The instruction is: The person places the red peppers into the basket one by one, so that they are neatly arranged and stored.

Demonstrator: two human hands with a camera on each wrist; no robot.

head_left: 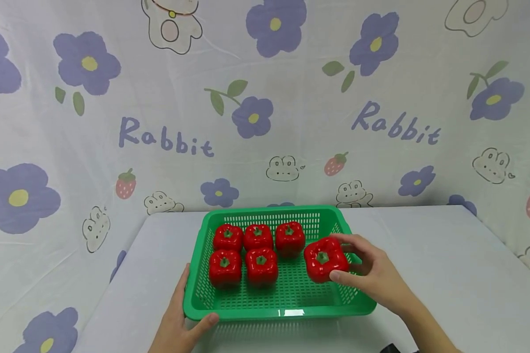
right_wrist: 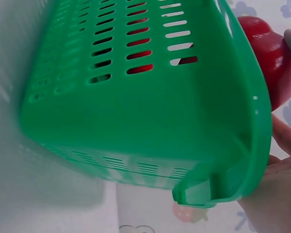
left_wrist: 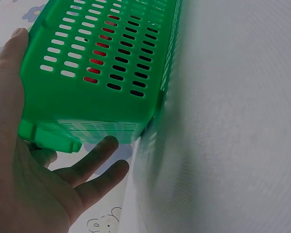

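A glossy red bell pepper (head_left: 326,259) with a green stem is in my right hand (head_left: 377,274), pinched between thumb and fingers above the right part of a green plastic basket (head_left: 269,314). In the right wrist view, the held pepper (right_wrist: 271,60) shows beyond the basket's rim. My left hand (head_left: 178,314) holds the basket's near left corner, thumb by the front rim and fingers along the left side. The left wrist view shows two fingers (left_wrist: 94,160) extended, apart from the basket wall. Several red peppers (head_left: 262,267) stand inside, stems up, in the left and middle.
The basket stands on a white table (head_left: 441,274). Behind rises a white cloth (head_left: 300,98) printed with purple flowers, rabbits and strawberries. Part of a black object (head_left: 389,348) shows at the bottom edge, near the right forearm.
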